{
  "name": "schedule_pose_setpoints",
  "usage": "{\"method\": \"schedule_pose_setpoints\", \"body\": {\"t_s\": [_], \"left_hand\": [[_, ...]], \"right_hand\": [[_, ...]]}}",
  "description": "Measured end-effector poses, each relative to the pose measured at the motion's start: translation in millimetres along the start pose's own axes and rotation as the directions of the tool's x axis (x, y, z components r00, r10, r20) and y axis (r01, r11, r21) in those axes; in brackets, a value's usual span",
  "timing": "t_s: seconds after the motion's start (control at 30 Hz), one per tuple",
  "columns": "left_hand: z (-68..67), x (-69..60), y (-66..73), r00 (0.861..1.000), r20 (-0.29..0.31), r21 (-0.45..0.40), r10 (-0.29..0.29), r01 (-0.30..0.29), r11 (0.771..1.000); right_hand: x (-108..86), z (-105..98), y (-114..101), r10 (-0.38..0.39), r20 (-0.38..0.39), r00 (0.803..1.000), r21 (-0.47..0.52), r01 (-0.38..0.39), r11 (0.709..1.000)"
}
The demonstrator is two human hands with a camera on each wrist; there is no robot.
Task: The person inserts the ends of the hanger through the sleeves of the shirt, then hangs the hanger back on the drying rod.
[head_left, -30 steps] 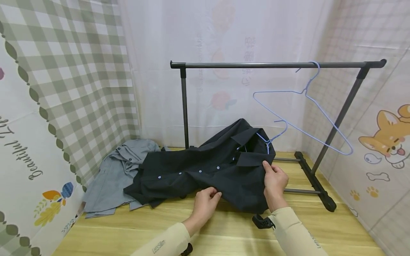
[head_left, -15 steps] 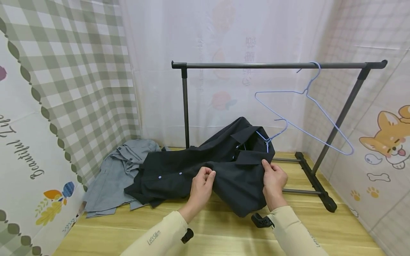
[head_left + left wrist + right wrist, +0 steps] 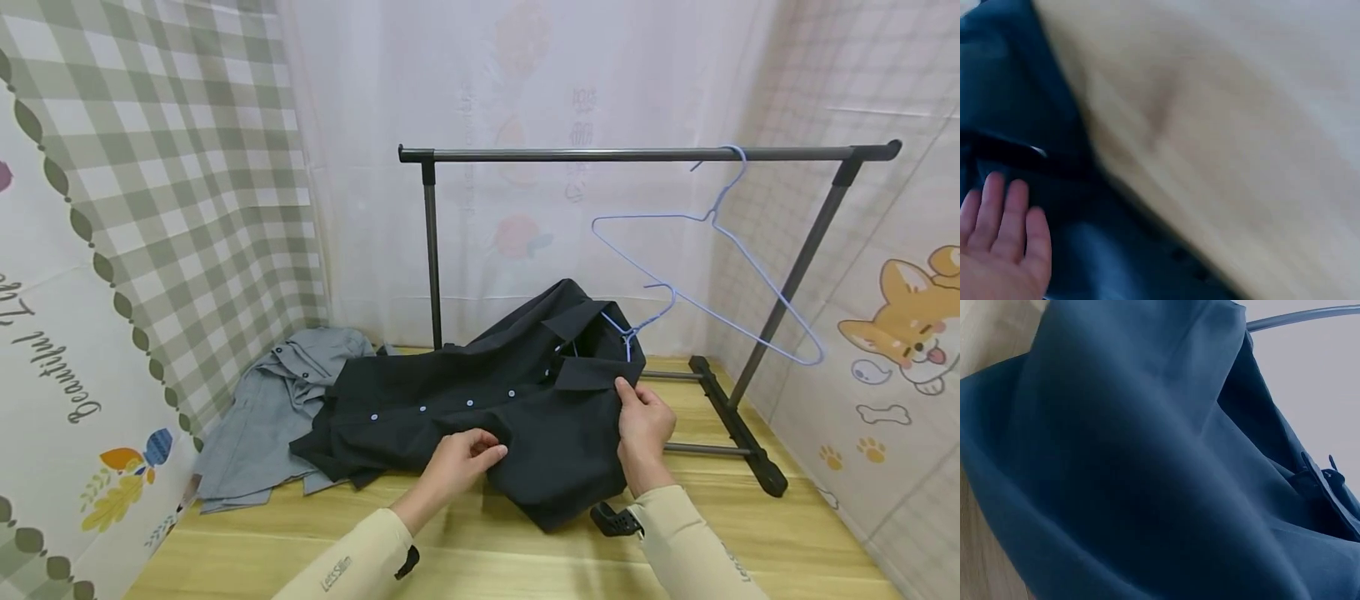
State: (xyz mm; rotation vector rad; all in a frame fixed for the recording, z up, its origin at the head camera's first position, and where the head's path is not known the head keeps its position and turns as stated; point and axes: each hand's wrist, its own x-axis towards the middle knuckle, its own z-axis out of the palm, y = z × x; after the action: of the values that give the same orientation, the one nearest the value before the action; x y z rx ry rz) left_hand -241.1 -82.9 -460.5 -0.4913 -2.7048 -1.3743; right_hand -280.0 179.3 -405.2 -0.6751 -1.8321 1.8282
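Currently | black shirt (image 3: 487, 379) | just beyond left hand (image 3: 454, 463) | pinched by right hand (image 3: 646, 423)

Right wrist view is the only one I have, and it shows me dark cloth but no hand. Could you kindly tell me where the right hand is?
Observer: In the head view, the right hand grips the dark shirt beside its collar.
Operator: Thank you. And where is the left hand, please?
Observer: The left hand is at the near edge of the shirt; I cannot tell whether it touches the cloth.
Operator: I understand. Are there any other clothes lying nearby?
Observer: Yes, grey clothes lie to the left of the shirt in the head view.
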Motion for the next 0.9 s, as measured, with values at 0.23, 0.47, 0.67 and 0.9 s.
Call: {"method": "schedule_pose_setpoints", "body": {"t_s": [0.23,0.47,0.67,0.9], "left_hand": [[1.5,-13.4,-12.9,0.968,0.239,0.372,0.075,-0.163,0.914],[16.0,-12.0,-12.5,0.93,0.308,0.616,0.202,-0.357,0.702],[22.9,-9.9,-14.9,0.924,0.199,0.643,0.325,-0.374,0.669],[-5.3,-6.4,-7.9,0.966,-0.068,0.299,0.248,-0.217,0.929]], "right_hand": [[1.3,0.8,2.2,-0.003,-0.009,1.0,-0.004,0.003,1.0],[1.0,1.2,3.4,0.003,-0.009,1.0,-0.007,-0.003,1.0],[1.2,0.2,3.2,0.002,-0.005,1.0,0.006,-0.002,1.0],[4.9,-6.8,5.3,0.013,0.009,1.0,-0.006,-0.013,1.0]]}}
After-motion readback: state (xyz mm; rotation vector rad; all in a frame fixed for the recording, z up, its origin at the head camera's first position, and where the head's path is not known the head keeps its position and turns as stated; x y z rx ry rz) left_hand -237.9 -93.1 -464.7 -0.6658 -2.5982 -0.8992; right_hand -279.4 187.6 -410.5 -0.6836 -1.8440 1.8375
